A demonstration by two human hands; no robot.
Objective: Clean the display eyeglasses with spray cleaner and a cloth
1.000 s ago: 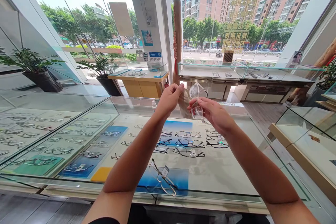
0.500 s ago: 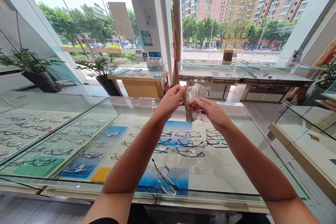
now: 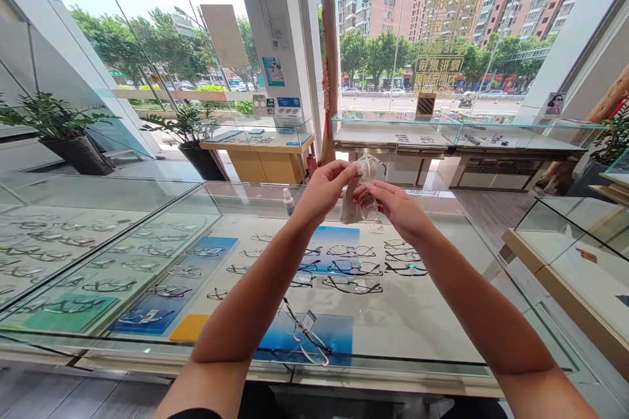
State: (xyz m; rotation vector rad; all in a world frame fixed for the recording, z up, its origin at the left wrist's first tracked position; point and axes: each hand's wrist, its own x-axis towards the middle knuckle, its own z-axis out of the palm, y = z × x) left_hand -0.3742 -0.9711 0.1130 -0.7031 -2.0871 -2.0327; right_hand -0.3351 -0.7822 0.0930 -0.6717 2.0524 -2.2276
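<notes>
My two hands are raised together above a glass display counter (image 3: 442,314). My right hand (image 3: 393,206) grips a pair of clear-framed glasses (image 3: 368,206), which hang roughly upright with one lens below my fingers. My left hand (image 3: 322,190) pinches a beige cleaning cloth (image 3: 350,209) against the upper lens of the glasses. The cloth hangs down between both hands and covers part of the frame. A thin metal pair of glasses with a tag (image 3: 304,334) lies on top of the counter near my elbows.
Rows of spectacles (image 3: 354,268) lie inside the counter on blue and white pads. A small spray bottle (image 3: 288,201) stands at the counter's far edge. More glass cases stand to the left (image 3: 73,236), right (image 3: 580,255) and far side (image 3: 393,127). Potted plants (image 3: 63,127) sit by the windows.
My hands have drawn closer together. The cloth, hanging free beside the glasses a second ago, is now pressed over the upper lens by my left fingers.
</notes>
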